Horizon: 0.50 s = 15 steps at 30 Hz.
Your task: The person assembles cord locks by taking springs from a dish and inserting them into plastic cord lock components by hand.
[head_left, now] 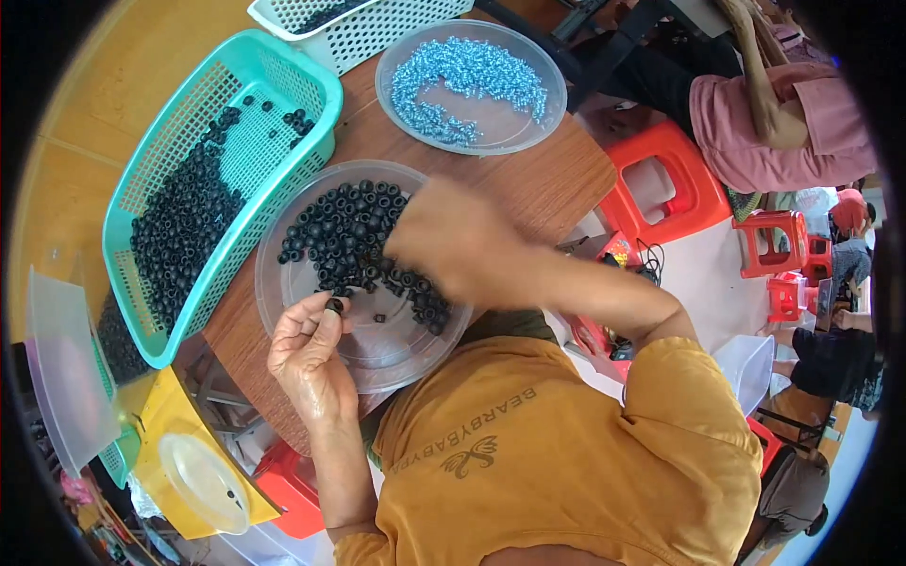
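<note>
Between thumb and fingers, my left hand (314, 358) pinches a small black ring-shaped part (334, 306) over the near left side of a clear round tray (396, 370). A heap of black round parts (351, 226) with open centres covers the far portion of that tray. One small dark piece (379, 319) lies apart from the heap, right of my left hand. My right hand (453, 241) hangs above the tray's right side, smeared by motion. Its fingers cannot be made out, nor whether they hold anything.
A teal basket (332, 99) with more black parts stands left of the tray. Beyond are a clear round tray (559, 80) of small blue pieces and a white basket (363, 42). Red stools (665, 222) and a seated person in pink (746, 123) are at right.
</note>
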Tool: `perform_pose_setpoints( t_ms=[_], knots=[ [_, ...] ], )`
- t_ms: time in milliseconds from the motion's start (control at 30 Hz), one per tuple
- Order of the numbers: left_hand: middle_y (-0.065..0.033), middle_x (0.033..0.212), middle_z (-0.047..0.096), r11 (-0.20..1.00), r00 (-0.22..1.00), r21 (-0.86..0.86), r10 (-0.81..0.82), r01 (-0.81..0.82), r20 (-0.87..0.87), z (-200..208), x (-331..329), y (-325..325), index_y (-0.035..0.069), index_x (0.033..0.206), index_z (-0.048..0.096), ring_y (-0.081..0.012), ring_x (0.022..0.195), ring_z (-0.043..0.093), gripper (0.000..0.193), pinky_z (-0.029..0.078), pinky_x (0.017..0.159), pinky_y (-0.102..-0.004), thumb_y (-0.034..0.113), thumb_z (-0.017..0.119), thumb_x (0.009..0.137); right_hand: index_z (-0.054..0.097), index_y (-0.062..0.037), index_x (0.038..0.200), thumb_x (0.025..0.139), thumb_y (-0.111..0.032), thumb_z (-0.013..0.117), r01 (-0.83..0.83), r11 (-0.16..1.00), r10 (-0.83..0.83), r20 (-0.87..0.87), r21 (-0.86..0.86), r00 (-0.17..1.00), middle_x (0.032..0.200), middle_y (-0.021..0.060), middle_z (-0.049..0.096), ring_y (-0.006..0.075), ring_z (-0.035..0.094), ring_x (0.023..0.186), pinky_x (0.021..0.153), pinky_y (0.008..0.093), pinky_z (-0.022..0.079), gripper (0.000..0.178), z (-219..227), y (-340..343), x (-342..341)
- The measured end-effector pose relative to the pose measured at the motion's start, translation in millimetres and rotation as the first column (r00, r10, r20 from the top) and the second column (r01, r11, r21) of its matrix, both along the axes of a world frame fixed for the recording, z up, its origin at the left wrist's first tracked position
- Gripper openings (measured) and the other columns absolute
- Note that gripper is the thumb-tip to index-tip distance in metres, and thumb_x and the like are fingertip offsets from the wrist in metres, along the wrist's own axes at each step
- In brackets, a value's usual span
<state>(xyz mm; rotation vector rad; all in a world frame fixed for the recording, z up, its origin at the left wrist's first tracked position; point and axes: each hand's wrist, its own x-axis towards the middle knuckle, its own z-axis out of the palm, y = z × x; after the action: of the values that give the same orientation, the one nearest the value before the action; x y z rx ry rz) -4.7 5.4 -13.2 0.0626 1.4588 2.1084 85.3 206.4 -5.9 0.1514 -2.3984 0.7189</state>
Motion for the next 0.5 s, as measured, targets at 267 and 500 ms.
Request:
perform_pose_setpoints(
  t_ms=[267, 500],
  knots=[
    [-0.0150, 0.090, 0.066, 0.999, 0.998, 0.033, -0.024, 0.022, 0.053, 0, -2, 4, -0.004, 0.095, 0.062, -0.0175, 0.080, 0.063, 0.015, 0.051, 0.072, -0.0262, -0.006, 0.063, 0.080, 0.065, 0.0010, 0.082, 0.070, -0.009, 0.069, 0.483, 0.874, -0.449, 0.460, 0.050, 0.766, 0.077, 0.0159, 0.065, 0.0300, 0.063, 0.073, 0.067, 0.0371, 0.048, 0.016, 1, 132, 7],
    [-0.0147, 0.090, 0.065, 0.997, 0.996, 0.021, -0.073, 0.072, 0.056, -5, -3, 1, -0.003, 0.095, 0.062, -0.0189, 0.082, 0.061, 0.015, 0.048, 0.072, -0.0280, -0.004, 0.064, 0.080, 0.066, -0.0009, 0.072, 0.068, -0.012, 0.068, 0.387, 0.898, -0.435, 0.542, 0.207, 0.719, 0.071, 0.0216, 0.063, 0.0375, 0.063, 0.071, 0.064, 0.0455, 0.048, 0.013, -14, 141, -17]
  ],
)
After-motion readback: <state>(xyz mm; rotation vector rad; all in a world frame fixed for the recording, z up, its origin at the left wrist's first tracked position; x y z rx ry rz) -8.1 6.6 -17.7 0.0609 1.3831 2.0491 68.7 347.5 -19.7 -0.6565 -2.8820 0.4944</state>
